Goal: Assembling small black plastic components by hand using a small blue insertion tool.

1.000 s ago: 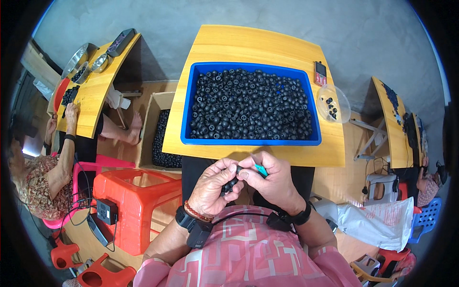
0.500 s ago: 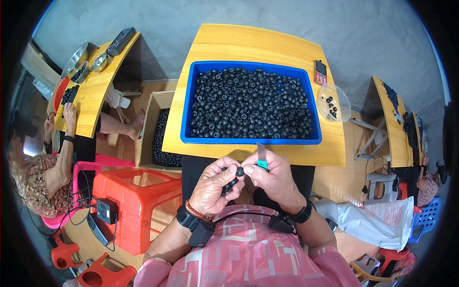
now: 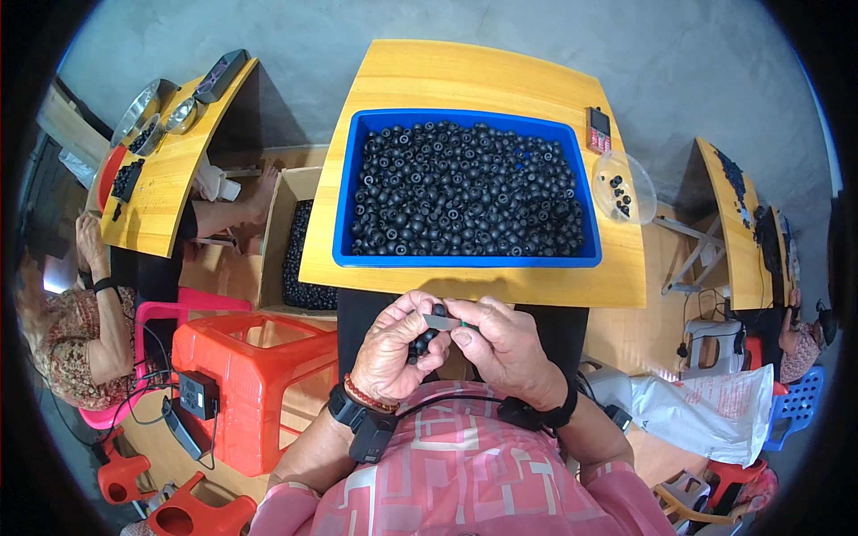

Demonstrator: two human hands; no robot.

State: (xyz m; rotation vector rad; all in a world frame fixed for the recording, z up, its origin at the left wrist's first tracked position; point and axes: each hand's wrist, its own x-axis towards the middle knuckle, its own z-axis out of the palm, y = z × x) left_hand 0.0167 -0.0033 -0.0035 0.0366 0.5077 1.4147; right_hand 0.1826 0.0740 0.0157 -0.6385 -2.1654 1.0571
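My left hand [image 3: 386, 355] is closed, pinching a small black ball [image 3: 439, 310] between thumb and fingers. More black balls [image 3: 424, 343] sit in its curled fingers. Close beside it, my right hand [image 3: 514, 353] grips a small knife by its green handle, mostly hidden in the fingers. The flat metal knife blade [image 3: 438, 322] lies across the pinched ball; whether it cuts in cannot be made out. Beyond both hands, a blue tray [image 3: 465, 262] full of black balls, many with a round hole, rests on a yellow wooden table [image 3: 483, 76].
A clear plastic bowl [image 3: 645, 189] with a few balls and a phone [image 3: 599, 131] are right of the tray. Left stand a cardboard box [image 3: 276, 237] of balls and a red stool [image 3: 210, 353]. A co-worker [image 3: 89, 330] sits far left; a white bag [image 3: 706, 415] lies right.
The knife blade has swung from pointing up and away to lying leftward across the ball. My right hand has turned with it. The co-worker's hand has drawn back from their table.
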